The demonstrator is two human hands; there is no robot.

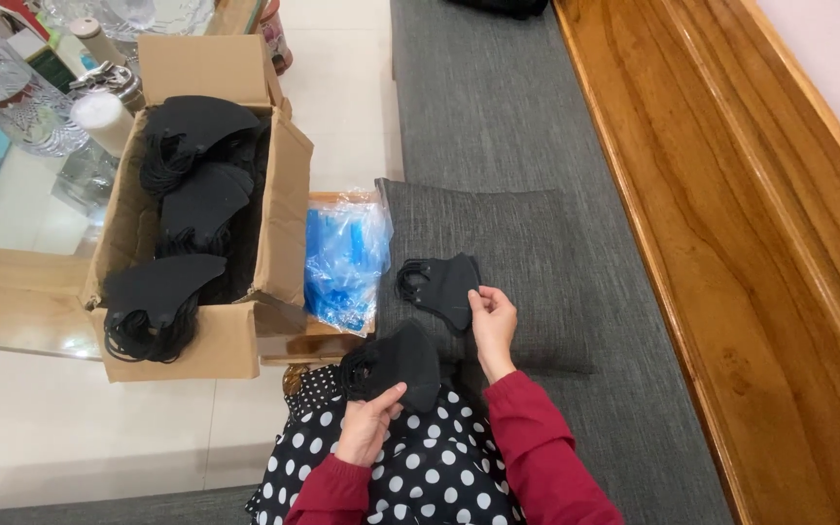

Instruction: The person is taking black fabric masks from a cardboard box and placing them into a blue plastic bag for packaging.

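Note:
My left hand (pixel 369 424) grips a stack of black folded face masks (pixel 396 363) over my polka-dot lap. My right hand (pixel 494 324) pinches the edge of one black mask (pixel 442 285) that lies on a grey cushion (pixel 527 262), its ear loops bunched at its left side. Both sleeves are dark red. To the left, an open cardboard box (pixel 279 209) stands on a glass table and holds several bundles of the same black masks (pixel 192 199).
A pile of blue-tinted clear plastic bags (pixel 345 255) lies between the box and the cushion. Glass vessels and a white-capped container (pixel 101 119) crowd the table's far left. A wooden sofa frame (pixel 731 233) runs along the right of the grey seat (pixel 498 97).

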